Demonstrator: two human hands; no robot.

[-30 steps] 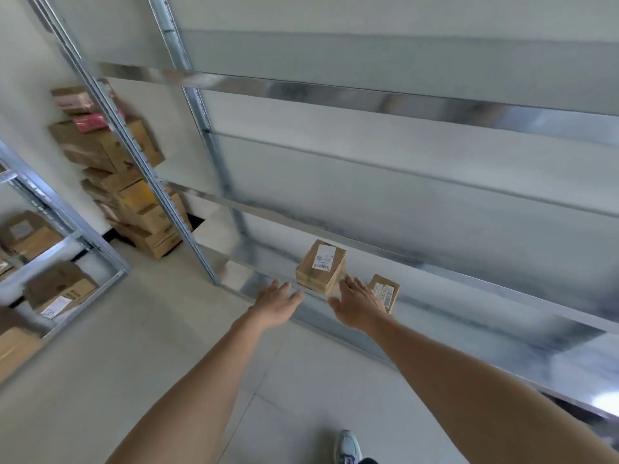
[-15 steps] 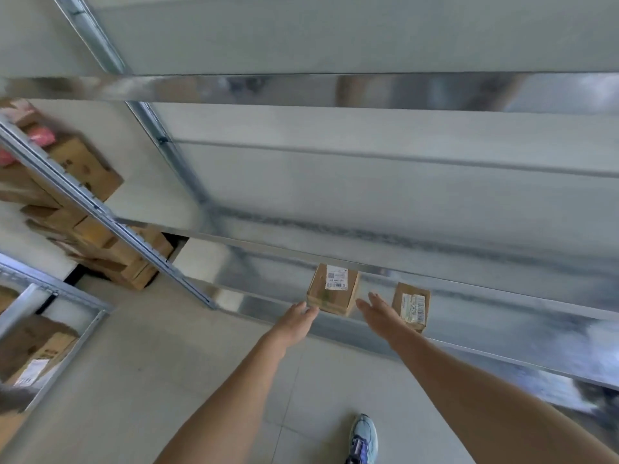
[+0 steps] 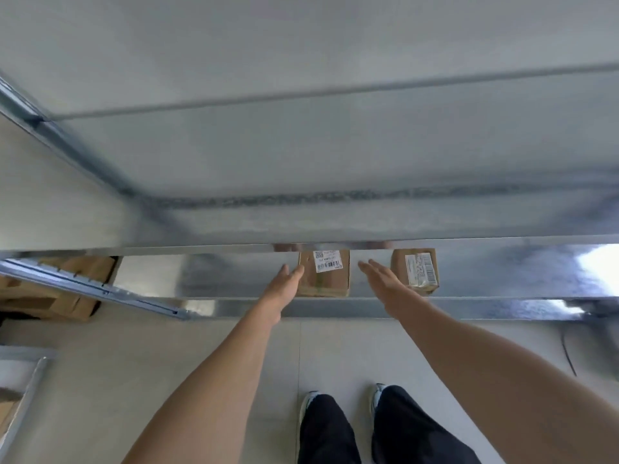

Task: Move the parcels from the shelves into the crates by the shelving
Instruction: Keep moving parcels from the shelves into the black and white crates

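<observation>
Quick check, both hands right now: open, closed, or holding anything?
Left hand: open, fingers straight, at the left edge of the left parcel, holding nothing.
Right hand: open, fingers straight, right of that parcel, holding nothing.

brown cardboard parcel (image 3: 324,274) with white barcode label (image 3: 327,261), shiny silver shelf (image 3: 435,308), black trousers (image 3: 326,430)

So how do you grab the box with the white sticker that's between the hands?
I'd squeeze the box by its two sides, left hand on one, right hand on the other, reaching in from the front. It lies flat on the low shelf, and the upper shelf hangs over its top.
</observation>
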